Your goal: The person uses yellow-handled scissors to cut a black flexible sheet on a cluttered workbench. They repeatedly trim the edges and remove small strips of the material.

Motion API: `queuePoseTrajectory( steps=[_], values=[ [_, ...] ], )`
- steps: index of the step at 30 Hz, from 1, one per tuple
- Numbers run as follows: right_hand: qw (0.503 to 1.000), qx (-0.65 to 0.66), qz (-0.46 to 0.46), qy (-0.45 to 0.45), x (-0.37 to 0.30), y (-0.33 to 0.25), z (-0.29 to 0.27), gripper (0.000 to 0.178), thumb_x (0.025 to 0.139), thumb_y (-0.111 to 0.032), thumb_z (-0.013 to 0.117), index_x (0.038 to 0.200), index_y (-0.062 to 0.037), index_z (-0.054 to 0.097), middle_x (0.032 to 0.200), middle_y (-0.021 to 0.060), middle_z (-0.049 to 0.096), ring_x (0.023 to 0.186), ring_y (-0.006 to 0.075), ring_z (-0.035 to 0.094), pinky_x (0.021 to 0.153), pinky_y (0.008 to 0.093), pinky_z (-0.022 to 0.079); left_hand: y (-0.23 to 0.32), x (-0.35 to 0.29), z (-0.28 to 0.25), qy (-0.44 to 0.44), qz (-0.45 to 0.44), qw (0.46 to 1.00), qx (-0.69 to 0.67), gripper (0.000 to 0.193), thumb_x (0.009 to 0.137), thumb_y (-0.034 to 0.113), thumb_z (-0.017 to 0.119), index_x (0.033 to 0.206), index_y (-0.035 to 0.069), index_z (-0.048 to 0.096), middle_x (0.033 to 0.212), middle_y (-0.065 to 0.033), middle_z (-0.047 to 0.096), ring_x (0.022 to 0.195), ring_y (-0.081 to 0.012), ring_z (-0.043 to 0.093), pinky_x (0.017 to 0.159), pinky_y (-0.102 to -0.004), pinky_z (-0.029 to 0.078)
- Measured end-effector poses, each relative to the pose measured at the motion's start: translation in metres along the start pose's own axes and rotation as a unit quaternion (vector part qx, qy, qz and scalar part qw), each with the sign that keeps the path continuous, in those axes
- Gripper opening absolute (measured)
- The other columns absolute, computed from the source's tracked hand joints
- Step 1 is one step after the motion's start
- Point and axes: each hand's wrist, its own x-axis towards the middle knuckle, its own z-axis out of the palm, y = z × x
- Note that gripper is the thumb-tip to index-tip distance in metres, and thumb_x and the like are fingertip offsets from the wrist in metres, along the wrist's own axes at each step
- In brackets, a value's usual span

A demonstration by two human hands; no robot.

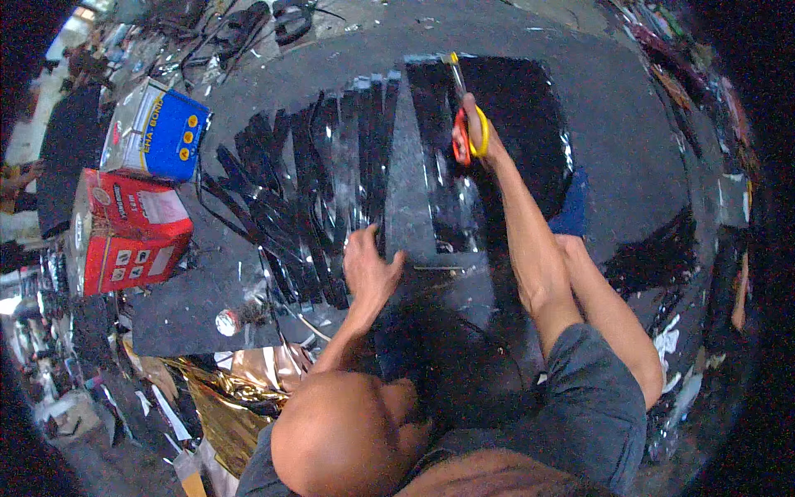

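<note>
My right hand [483, 137] is closed round a pair of scissors [460, 83] with red and yellow handles, the blades pointing away from me. It is over a glossy black sheet [522, 99] that lies on the dark work surface. Left of the sheet, several long, shiny black strips [331, 157] lie side by side, some overlapping and fanned out. My left hand [370, 267] rests at the near end of these strips, fingers apart, with thumb and forefinger spread. Whether its fingertips press on a strip, I cannot tell.
A blue and silver square tin [178, 128] and a red box [137, 236] stand at the left. Closer to me is a small round container [228, 322]. Gold foil [228, 414] lies at lower left, black sandals [240, 29] at far left. Scraps surround the work surface [621, 182].
</note>
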Motion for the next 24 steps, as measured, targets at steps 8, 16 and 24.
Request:
queuePoseTrajectory(
  steps=[8,16,24],
  values=[
    [0.973,0.181,0.139,0.035,-0.201,0.072,-0.008,0.077,0.075,-0.080,0.027,0.063,-0.0073,0.050,0.047,0.0030,0.045,0.035,0.0139,0.044,0.033,0.0273,0.038,0.022,0.079,0.137,-0.075,-0.226,0.905,-0.353,0.064,0.066,0.023,0.073,0.116,-0.007,0.046,0.105,-0.0201,0.058,0.099,-0.0299,0.057,0.085,-0.0363,0.044],
    [0.973,0.182,0.136,-0.029,-0.249,0.061,0.018,0.071,0.079,-0.075,0.029,0.065,-0.0077,0.047,0.046,0.0024,0.042,0.037,0.0149,0.045,0.036,0.0285,0.039,0.040,0.104,0.140,0.124,-0.097,0.960,-0.232,0.034,0.079,0.029,0.060,0.072,-0.004,0.060,0.072,-0.0233,0.060,0.065,-0.0351,0.057,0.064,-0.0454,0.042],
    [0.979,0.093,0.180,-0.026,-0.257,0.063,0.034,0.074,0.083,-0.072,0.024,0.065,-0.0051,0.049,0.048,0.0025,0.043,0.037,0.0138,0.044,0.037,0.0270,0.039,-0.013,0.085,0.102,0.081,-0.117,0.943,-0.300,0.036,0.075,0.027,0.068,0.065,-0.005,0.055,0.055,-0.0085,0.052,0.052,-0.0192,0.041,0.055,-0.0375,0.037]
  ],
)
